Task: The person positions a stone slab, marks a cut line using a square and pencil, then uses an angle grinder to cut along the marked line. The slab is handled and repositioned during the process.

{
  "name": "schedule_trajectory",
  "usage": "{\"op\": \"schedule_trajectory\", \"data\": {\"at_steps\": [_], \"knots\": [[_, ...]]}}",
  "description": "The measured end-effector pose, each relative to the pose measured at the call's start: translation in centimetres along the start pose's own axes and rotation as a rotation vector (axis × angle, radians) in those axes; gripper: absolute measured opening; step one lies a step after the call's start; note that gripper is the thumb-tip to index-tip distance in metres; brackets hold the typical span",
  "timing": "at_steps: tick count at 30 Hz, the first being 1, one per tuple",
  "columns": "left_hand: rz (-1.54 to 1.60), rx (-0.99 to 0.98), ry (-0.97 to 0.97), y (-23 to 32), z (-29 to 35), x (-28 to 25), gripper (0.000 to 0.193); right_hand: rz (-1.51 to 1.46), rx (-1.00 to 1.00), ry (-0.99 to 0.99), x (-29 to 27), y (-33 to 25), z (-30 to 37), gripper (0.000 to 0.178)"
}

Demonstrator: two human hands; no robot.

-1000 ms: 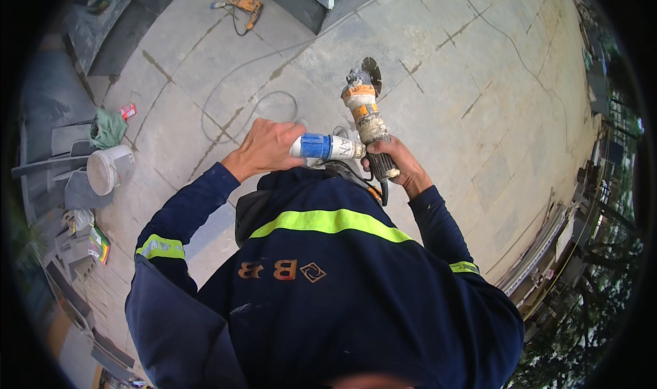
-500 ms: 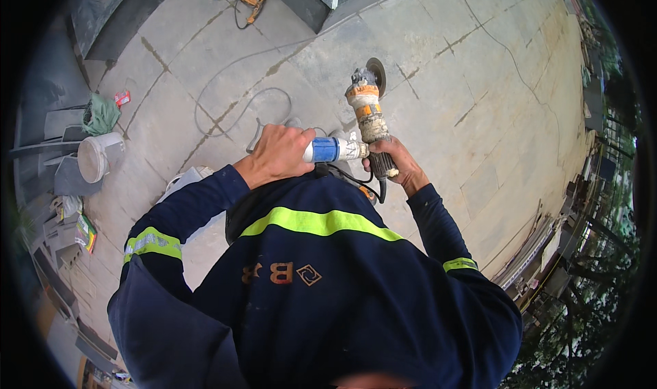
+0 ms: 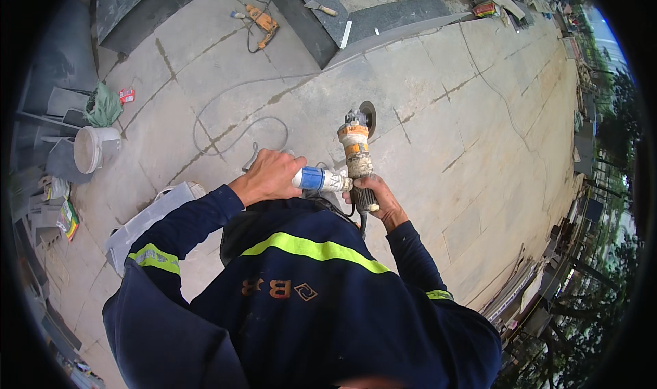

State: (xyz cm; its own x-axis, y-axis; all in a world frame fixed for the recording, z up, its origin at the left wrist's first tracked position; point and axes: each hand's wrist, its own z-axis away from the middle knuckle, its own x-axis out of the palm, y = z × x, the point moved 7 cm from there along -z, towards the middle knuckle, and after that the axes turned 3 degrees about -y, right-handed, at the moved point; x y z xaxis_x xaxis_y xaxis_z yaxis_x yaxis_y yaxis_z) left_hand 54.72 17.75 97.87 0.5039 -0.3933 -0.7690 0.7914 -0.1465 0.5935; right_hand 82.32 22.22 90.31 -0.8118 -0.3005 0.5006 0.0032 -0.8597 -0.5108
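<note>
My right hand [image 3: 376, 197] is wrapped round the rear end of an angle grinder [image 3: 357, 155]. The grinder's body is worn, orange and dirty white, and it points away from me with a round disc [image 3: 368, 119] at its far end. In my left hand [image 3: 271, 174] is a blue and white plug connector [image 3: 313, 179], its back end covered by my fingers. The connector's white tip reaches the fingers of my right hand, beside the grinder's body. A dark cord hangs from the grinder's rear, close to my jacket.
A grey cable [image 3: 198, 125] loops over the paved floor. Beyond it lies an orange power tool [image 3: 263, 26]. A white bucket [image 3: 87, 149] stands at the left, by a green bag [image 3: 102, 108]. A stone-edged block [image 3: 308, 33] rises ahead, with a trowel [image 3: 321, 8] on top.
The view has tilted up, showing more of the block's top ahead. My hands, connector and grinder sit a little lower and further left in the picture, held the same way.
</note>
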Motion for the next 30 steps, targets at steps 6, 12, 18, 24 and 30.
{"op": "schedule_trajectory", "data": {"at_steps": [6, 12, 18, 24, 30], "knots": [[0.112, -0.338, 0.211, -9.4, 3.2, 2.9, 0.051, -0.196, -0.174, 0.084, -0.8, -2.6, -2.2, 0.056], [0.159, -0.766, 0.263, -24.1, -2.1, 10.1, 0.056, -0.353, -0.400, 0.183, -9.1, -16.8, -3.7, 0.036], [0.277, -0.956, 0.554, -28.9, -8.7, 16.6, 0.067, -0.294, -0.533, 0.171, -18.3, -29.1, -2.3, 0.029], [0.250, -1.299, 0.725, -28.3, -12.5, 18.4, 0.067, -0.219, -0.457, 0.109, -26.5, -40.2, -4.4, 0.028], [0.207, -1.451, 0.744, -27.1, -14.7, 17.9, 0.056, -0.089, -0.319, -0.024, -28.3, -49.6, -11.3, 0.034]]}}
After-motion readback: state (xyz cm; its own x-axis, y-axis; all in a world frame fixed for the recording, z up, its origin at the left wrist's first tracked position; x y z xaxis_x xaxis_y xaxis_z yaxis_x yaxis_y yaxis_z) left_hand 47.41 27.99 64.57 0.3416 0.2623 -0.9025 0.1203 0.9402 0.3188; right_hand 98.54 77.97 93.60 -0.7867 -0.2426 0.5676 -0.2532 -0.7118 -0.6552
